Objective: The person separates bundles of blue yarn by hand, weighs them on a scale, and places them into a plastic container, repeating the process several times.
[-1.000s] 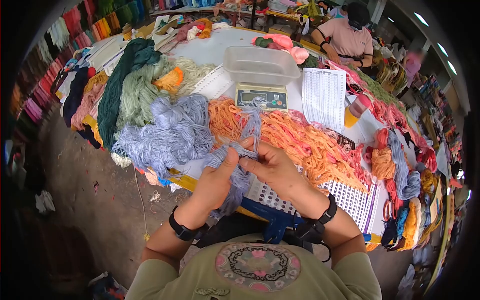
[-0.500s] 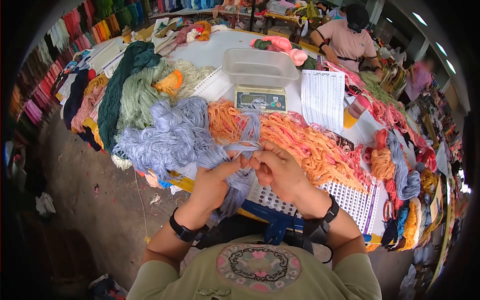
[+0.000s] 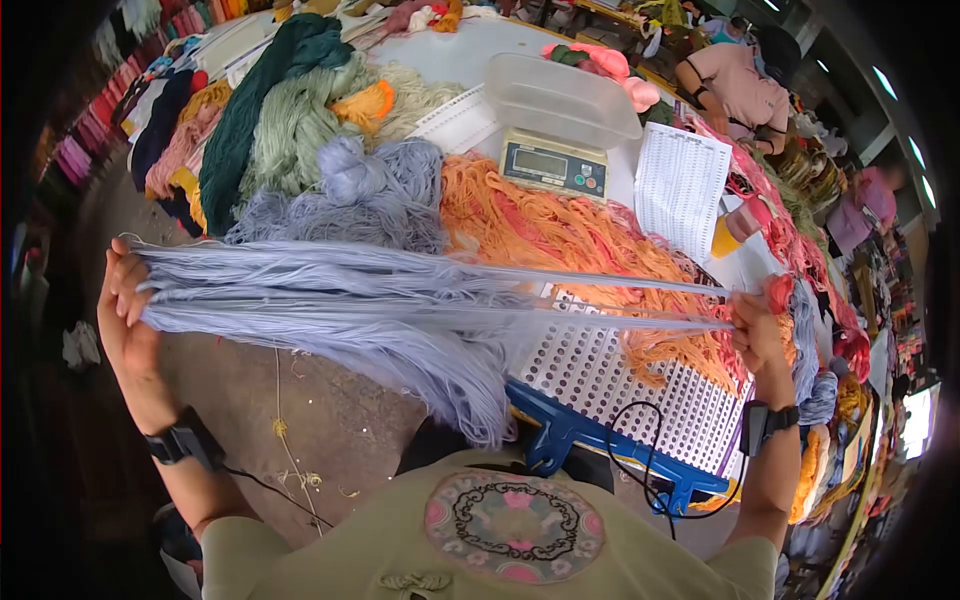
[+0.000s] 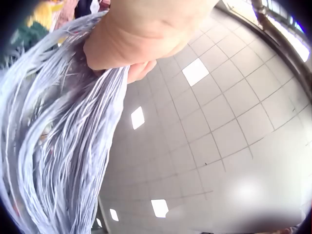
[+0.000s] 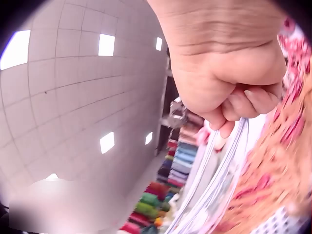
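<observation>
Lavender-grey yarn (image 3: 400,300) spans the head view taut from nine o'clock to three o'clock. The left hand (image 3: 125,310) has its fingers curled round the thick end, while the right hand (image 3: 757,335) pinches a few thin strands; orange yarn (image 3: 560,230) and a scale (image 3: 553,167) lie on the table (image 3: 470,55) toward twelve o'clock.
</observation>
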Demonstrator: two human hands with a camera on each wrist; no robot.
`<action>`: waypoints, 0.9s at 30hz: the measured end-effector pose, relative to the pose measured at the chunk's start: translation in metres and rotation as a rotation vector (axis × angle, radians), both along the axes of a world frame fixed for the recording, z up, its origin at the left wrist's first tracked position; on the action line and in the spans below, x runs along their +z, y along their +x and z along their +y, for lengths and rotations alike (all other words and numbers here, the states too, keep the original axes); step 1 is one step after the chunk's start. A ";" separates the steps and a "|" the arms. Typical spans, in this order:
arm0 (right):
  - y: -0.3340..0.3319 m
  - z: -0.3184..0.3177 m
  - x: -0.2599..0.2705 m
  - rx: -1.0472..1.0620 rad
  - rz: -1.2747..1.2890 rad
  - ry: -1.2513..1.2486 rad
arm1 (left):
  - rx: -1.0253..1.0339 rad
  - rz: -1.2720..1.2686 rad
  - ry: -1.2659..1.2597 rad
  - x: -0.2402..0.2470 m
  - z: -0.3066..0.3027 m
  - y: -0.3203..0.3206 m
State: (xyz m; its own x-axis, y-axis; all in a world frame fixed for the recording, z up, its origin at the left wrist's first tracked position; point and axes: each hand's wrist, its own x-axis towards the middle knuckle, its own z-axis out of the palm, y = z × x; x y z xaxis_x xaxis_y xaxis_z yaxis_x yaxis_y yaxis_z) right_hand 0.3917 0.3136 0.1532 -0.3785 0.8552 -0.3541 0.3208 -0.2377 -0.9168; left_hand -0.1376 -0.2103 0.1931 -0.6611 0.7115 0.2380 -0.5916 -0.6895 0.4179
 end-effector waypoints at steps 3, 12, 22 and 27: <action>0.026 0.025 -0.012 -0.064 -0.103 0.111 | 0.039 -0.001 -0.105 -0.008 -0.017 -0.028; 0.234 0.166 -0.067 -0.071 -1.396 1.362 | 0.625 0.193 -0.467 -0.102 -0.203 -0.197; 0.018 0.038 0.084 0.164 -0.118 0.379 | 0.547 -0.211 -0.467 -0.082 0.021 0.001; -0.089 0.058 0.190 0.150 0.516 0.619 | 0.346 0.201 -0.499 -0.106 0.131 0.091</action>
